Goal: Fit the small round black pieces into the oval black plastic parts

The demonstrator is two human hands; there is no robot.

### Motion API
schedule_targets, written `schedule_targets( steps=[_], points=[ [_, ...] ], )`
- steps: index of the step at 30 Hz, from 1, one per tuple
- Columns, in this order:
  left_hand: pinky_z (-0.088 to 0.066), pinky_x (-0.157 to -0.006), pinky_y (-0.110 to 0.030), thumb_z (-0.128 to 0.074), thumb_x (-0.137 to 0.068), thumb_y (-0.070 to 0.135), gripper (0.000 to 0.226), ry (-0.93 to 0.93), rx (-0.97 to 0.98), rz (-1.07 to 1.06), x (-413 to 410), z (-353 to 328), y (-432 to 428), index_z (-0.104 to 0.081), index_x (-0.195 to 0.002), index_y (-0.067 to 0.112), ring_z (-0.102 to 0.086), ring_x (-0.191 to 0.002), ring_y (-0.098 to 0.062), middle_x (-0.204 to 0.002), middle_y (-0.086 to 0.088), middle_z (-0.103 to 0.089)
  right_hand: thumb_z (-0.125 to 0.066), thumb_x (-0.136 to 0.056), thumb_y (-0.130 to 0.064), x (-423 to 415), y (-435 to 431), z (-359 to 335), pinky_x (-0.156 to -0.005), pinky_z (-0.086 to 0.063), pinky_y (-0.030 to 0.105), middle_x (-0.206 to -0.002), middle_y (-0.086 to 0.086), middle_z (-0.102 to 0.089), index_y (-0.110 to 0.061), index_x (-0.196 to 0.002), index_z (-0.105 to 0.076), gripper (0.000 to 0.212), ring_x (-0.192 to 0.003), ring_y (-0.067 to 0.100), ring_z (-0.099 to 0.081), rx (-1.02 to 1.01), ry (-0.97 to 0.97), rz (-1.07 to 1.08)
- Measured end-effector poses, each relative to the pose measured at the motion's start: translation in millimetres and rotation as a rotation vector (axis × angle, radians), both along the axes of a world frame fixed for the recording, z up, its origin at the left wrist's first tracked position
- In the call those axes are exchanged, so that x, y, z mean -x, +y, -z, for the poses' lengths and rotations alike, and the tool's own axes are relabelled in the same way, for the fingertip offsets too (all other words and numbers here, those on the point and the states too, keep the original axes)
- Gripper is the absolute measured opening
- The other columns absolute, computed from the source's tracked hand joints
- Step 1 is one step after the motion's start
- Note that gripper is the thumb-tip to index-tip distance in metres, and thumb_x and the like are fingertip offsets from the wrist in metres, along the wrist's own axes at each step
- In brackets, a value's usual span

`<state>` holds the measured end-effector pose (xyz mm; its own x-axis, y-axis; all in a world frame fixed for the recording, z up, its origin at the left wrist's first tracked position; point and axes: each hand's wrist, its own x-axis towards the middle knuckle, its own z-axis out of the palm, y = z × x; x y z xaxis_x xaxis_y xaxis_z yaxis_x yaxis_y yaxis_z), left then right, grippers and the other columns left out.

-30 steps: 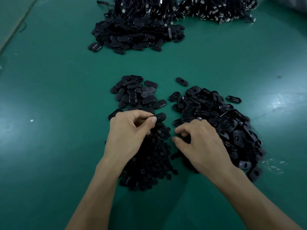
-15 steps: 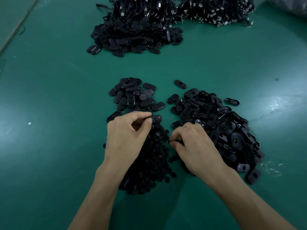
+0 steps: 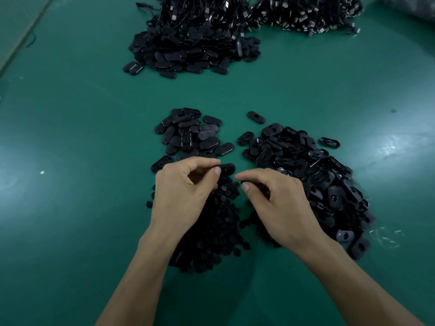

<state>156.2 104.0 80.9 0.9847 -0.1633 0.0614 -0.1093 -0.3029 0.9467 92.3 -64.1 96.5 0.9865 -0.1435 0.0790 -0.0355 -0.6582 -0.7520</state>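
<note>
Where the two forearms come in over the near edge of the green bench (image 3: 70, 231), a heap of small round pieces (image 3: 211, 234) lies between and under them. The left hand (image 3: 183, 196) is over the far end of that heap. Its thumb and forefinger pinch one oval part (image 3: 227, 168) by its end, so that it sticks out level to the right. The right hand (image 3: 280, 203) sits just beside it, fingertips near the oval part but apart from it. Its fingers are curled, with thumb and forefinger close together. I cannot tell whether a round piece is caught between them, black against black.

Under that hand and to its right spreads a big heap of oval parts (image 3: 324, 182), many showing a keyhole-shaped opening. Just beyond the left hand is a smaller cluster of ovals (image 3: 193, 135), mostly smooth side up. One stray oval (image 3: 256, 117) lies alone between the two, a little farther out. Well beyond, towards the far edge, sits another pile of ovals (image 3: 188, 52). A tangle of cables (image 3: 306, 12) with metal plugs lies behind it and to its right.
</note>
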Motion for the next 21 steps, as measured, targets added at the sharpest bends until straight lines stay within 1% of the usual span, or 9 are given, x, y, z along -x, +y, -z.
schedule_targets(
  steps=[1, 3, 5, 6, 9, 11, 16, 19, 21],
  points=[
    [-0.053, -0.061, -0.015, -0.074, -0.090, 0.020, 0.015, 0.001, 0.014, -0.002, -0.4, 0.2, 0.4, -0.078, -0.093, 0.034, -0.070, -0.064, -0.002, -0.068, 0.013, -0.074, -0.063, -0.099, -0.014, 0.5, -0.1, -0.2, -0.078, -0.045, 0.009, -0.090, -0.020, -0.068, -0.031, -0.106, -0.074, 0.021, -0.091, -0.002, -0.062, -0.046, -0.011, 0.006],
    [-0.052, -0.063, -0.015, -0.075, -0.090, 0.019, 0.017, 0.017, 0.054, -0.006, -1.2, 0.3, 0.8, -0.077, -0.090, 0.035, -0.070, -0.065, -0.003, -0.069, 0.012, -0.074, -0.064, -0.098, -0.013, 1.0, 0.6, -1.2, -0.065, -0.049, 0.021, -0.080, -0.013, -0.068, -0.039, -0.095, -0.069, 0.027, -0.074, 0.010, -0.062, -0.133, -0.021, 0.012],
    [-0.053, -0.065, -0.015, -0.076, -0.089, 0.017, 0.020, 0.027, 0.092, -0.012, -1.8, 0.5, 0.8, -0.078, -0.087, 0.036, -0.070, -0.066, -0.004, -0.070, 0.011, -0.075, -0.064, -0.097, -0.014, 0.3, 2.0, -3.0, -0.065, -0.050, 0.031, -0.081, -0.012, -0.068, -0.046, -0.090, -0.065, 0.032, -0.068, 0.016, -0.061, -0.170, -0.020, 0.018],
    [-0.054, -0.066, -0.015, -0.076, -0.089, 0.016, 0.021, 0.028, 0.112, -0.016, -2.0, 0.4, 0.7, -0.078, -0.086, 0.036, -0.071, -0.067, -0.004, -0.071, 0.011, -0.075, -0.065, -0.097, -0.015, -0.2, 2.5, -3.7, -0.065, -0.051, 0.031, -0.082, -0.013, -0.069, -0.047, -0.090, -0.065, 0.032, -0.068, 0.016, -0.062, -0.183, -0.019, 0.026],
    [-0.058, -0.073, -0.021, -0.077, -0.089, 0.017, 0.020, 0.037, 0.157, -0.016, -2.9, 0.5, 0.8, -0.079, -0.088, 0.036, -0.074, -0.075, -0.010, -0.076, 0.010, -0.077, -0.069, -0.094, -0.016, -1.9, 2.3, -4.4, -0.069, -0.052, 0.015, -0.087, -0.021, -0.071, -0.042, -0.092, -0.069, 0.026, -0.079, 0.006, -0.067, -0.266, -0.017, 0.062],
    [-0.058, -0.075, -0.022, -0.076, -0.090, 0.016, 0.018, 0.047, 0.165, -0.002, -3.4, 1.1, 0.4, -0.078, -0.090, 0.035, -0.074, -0.077, -0.010, -0.078, 0.009, -0.077, -0.072, -0.092, -0.018, -3.1, 2.5, -4.3, -0.072, -0.050, 0.011, -0.087, -0.022, -0.072, -0.039, -0.093, -0.071, 0.021, -0.082, 0.003, -0.068, -0.307, -0.013, 0.067],
    [-0.056, -0.069, -0.017, -0.071, -0.093, 0.011, 0.018, 0.090, 0.225, 0.030, -2.6, 1.8, -1.1, -0.075, -0.093, 0.028, -0.075, -0.077, -0.011, -0.080, 0.005, -0.077, -0.071, -0.093, -0.012, -4.8, 2.4, -4.3, -0.074, -0.054, 0.018, -0.083, -0.014, -0.073, -0.038, -0.096, -0.070, 0.027, -0.078, 0.007, -0.069, -0.392, -0.025, 0.083],
    [-0.058, -0.069, -0.021, -0.075, -0.090, 0.013, 0.016, 0.127, 0.254, 0.053, -2.1, 1.3, -1.4, -0.074, -0.087, 0.029, -0.075, -0.076, -0.014, -0.080, 0.003, -0.077, -0.072, -0.092, -0.013, -5.7, 1.5, -4.9, -0.075, -0.057, 0.024, -0.082, -0.012, -0.074, -0.038, -0.102, -0.069, 0.028, -0.077, 0.008, -0.069, -0.421, -0.019, 0.103],
    [-0.060, -0.071, -0.027, -0.077, -0.084, 0.021, 0.010, 0.143, 0.250, 0.077, -1.6, -0.2, -1.5, -0.073, -0.085, 0.030, -0.075, -0.078, -0.017, -0.081, 0.001, -0.077, -0.073, -0.091, -0.011, -6.2, 0.7, -4.7, -0.073, -0.056, 0.021, -0.082, -0.011, -0.074, -0.033, -0.096, -0.071, 0.023, -0.077, 0.007, -0.070, -0.448, -0.018, 0.119]
  ],
)
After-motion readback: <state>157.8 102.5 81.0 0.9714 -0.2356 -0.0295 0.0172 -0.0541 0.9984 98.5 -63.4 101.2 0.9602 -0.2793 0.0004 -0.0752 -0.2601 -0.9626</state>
